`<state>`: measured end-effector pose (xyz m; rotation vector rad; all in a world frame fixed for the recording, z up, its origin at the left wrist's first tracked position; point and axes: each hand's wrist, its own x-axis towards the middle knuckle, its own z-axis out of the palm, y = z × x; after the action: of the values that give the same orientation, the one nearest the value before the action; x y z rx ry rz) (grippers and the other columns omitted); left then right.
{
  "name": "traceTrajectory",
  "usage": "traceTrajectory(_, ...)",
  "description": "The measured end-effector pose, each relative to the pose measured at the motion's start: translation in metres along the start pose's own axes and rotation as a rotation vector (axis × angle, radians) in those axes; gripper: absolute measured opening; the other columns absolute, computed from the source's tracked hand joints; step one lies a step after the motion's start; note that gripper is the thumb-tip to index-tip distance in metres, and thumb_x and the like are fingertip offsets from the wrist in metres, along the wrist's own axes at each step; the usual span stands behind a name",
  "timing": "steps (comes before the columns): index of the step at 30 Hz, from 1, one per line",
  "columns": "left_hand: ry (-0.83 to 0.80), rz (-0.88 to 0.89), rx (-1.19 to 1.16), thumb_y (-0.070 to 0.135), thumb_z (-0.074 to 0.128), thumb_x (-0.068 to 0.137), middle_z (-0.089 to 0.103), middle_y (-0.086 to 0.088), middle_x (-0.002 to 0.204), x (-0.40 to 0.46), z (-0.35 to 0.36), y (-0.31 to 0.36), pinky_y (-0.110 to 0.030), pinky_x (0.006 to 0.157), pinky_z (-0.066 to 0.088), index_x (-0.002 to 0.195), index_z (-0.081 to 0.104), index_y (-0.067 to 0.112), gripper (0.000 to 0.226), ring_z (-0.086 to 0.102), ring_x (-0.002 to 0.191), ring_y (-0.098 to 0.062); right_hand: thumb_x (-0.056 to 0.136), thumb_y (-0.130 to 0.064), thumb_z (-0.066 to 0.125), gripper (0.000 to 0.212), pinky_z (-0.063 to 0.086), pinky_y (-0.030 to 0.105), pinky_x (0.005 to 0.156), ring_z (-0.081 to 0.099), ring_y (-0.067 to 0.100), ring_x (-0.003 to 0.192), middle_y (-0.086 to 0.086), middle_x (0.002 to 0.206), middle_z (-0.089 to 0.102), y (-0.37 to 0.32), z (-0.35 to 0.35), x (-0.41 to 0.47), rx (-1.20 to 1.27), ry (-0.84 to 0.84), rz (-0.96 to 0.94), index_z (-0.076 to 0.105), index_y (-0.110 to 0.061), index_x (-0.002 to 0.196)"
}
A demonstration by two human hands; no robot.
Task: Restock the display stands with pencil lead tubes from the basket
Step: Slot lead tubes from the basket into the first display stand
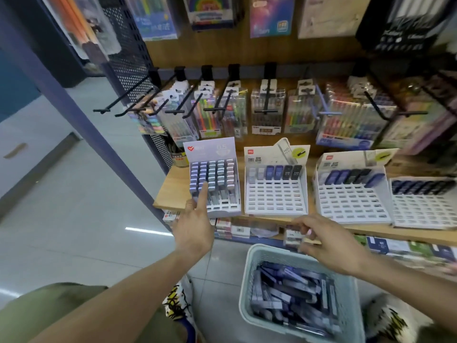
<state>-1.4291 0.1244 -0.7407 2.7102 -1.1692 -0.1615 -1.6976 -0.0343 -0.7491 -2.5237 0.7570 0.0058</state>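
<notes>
Pencil lead tubes (291, 293) mostly lie heaped in the basket (247, 280) at lower centre; the left stand (214, 179) looks nearly full, the others hold one back row; left hand (195, 226) points, index extended, right hand (329, 246) pinches a clear tube (293, 237).

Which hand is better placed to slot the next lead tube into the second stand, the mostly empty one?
The right hand. It already pinches a pale lead tube just below the mostly empty stand, while the left hand points a finger at the leftmost, nearly full stand.
</notes>
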Motion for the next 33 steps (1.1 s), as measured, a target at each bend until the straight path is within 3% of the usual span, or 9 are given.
traceTrajectory(3, -0.016, 0.282, -0.051, 0.02, 0.058, 0.096, 0.055, -0.007, 0.131, -0.018, 0.019, 0.018, -0.048, 0.088, 0.055, 0.158, 0.01, 0.039, 0.082, 0.059, 0.111, -0.031, 0.09, -0.035, 0.072, 0.049, 0.043, 0.015, 0.082, 0.056, 0.004, 0.101, -0.015, 0.113, 0.058, 0.01, 0.002, -0.013, 0.023, -0.032, 0.064, 0.05, -0.036, 0.134)
traceTrajectory(5, -0.148, 0.457, -0.081, 0.028, 0.054, 0.1, 0.052, -0.005, 0.137, -0.036, 0.037, 0.036, -0.046, 0.097, 0.05, 0.158, 0.017, 0.039, 0.069, 0.052, 0.122, -0.031, 0.09, -0.034, 0.072, 0.051, 0.048, 0.024, 0.091, 0.057, 0.007, 0.105, -0.011, 0.119, 0.061, 0.017, 0.008, -0.023, 0.032, -0.074, 0.119, 0.051, -0.033, 0.136)
traceTrajectory(9, -0.419, 0.648, -0.064, 0.034, 0.05, 0.103, 0.046, -0.002, 0.148, -0.066, 0.094, 0.065, -0.04, 0.109, 0.041, 0.157, 0.027, 0.034, 0.059, 0.042, 0.136, -0.028, 0.093, -0.034, 0.069, 0.051, 0.045, 0.025, 0.093, 0.057, 0.014, 0.116, -0.005, 0.13, 0.061, 0.037, 0.034, -0.044, -0.005, -0.23, 0.198, 0.05, -0.026, 0.139)
traceTrajectory(13, -0.545, 0.641, -0.074, 0.027, 0.054, 0.101, 0.049, -0.004, 0.15, -0.083, 0.148, 0.078, -0.039, 0.112, 0.039, 0.157, 0.034, 0.028, 0.059, 0.046, 0.135, -0.028, 0.095, -0.029, 0.066, 0.051, 0.047, 0.031, 0.1, 0.056, 0.02, 0.125, 0.002, 0.139, 0.059, 0.068, 0.068, -0.061, -0.052, -0.395, 0.337, 0.048, -0.019, 0.141)
traceTrajectory(16, -0.606, 0.632, -0.048, 0.023, 0.056, 0.1, 0.045, -0.006, 0.155, -0.088, 0.179, 0.085, -0.039, 0.115, 0.038, 0.156, 0.034, 0.025, 0.06, 0.044, 0.139, -0.03, 0.094, -0.025, 0.066, 0.049, 0.05, 0.032, 0.094, 0.058, 0.025, 0.119, 0.008, 0.132, 0.061, 0.087, 0.092, -0.069, -0.032, -0.43, 0.514, 0.049, -0.017, 0.139)
traceTrajectory(20, -0.639, 0.672, -0.005, 0.017, 0.054, 0.101, 0.036, -0.004, 0.161, -0.094, 0.212, 0.099, -0.042, 0.119, 0.032, 0.158, 0.032, 0.023, 0.061, 0.029, 0.148, -0.03, 0.093, -0.026, 0.065, 0.032, 0.046, 0.028, 0.069, 0.062, 0.024, 0.094, 0.007, 0.104, 0.064, 0.081, 0.128, -0.064, -0.017, -0.358, 0.697, 0.057, -0.011, 0.12)
traceTrajectory(23, -0.63, 0.73, 0.027, 0.007, 0.053, 0.098, 0.022, -0.003, 0.167, -0.095, 0.232, 0.111, -0.041, 0.123, 0.024, 0.16, 0.025, 0.021, 0.069, 0.015, 0.154, -0.028, 0.093, -0.029, 0.065, 0.037, 0.053, 0.031, 0.076, 0.067, 0.023, 0.099, 0.008, 0.111, 0.067, 0.067, 0.162, -0.054, -0.079, -0.27, 0.811, 0.052, -0.01, 0.123)
traceTrajectory(26, -0.65, 0.731, 0.1, 0.005, 0.052, 0.098, 0.011, 0.0, 0.17, -0.093, 0.246, 0.124, -0.045, 0.124, 0.022, 0.162, 0.016, 0.023, 0.076, 0.004, 0.157, -0.025, 0.101, -0.016, 0.051, 0.026, 0.055, 0.031, 0.08, 0.069, 0.022, 0.104, 0.009, 0.118, 0.066, 0.063, 0.185, -0.048, -0.13, -0.195, 0.921, 0.049, -0.007, 0.125)
traceTrajectory(33, -0.574, 0.658, 0.278, 0.005, 0.067, 0.088, 0.029, -0.013, 0.155, -0.085, 0.253, 0.131, -0.046, 0.117, 0.03, 0.15, 0.034, 0.019, 0.071, 0.027, 0.141, -0.034, 0.102, -0.01, 0.043, 0.024, 0.054, 0.033, 0.072, 0.07, 0.024, 0.097, 0.008, 0.123, 0.059, 0.064, 0.202, -0.035, -0.181, -0.147, 0.99, 0.062, -0.014, 0.117)
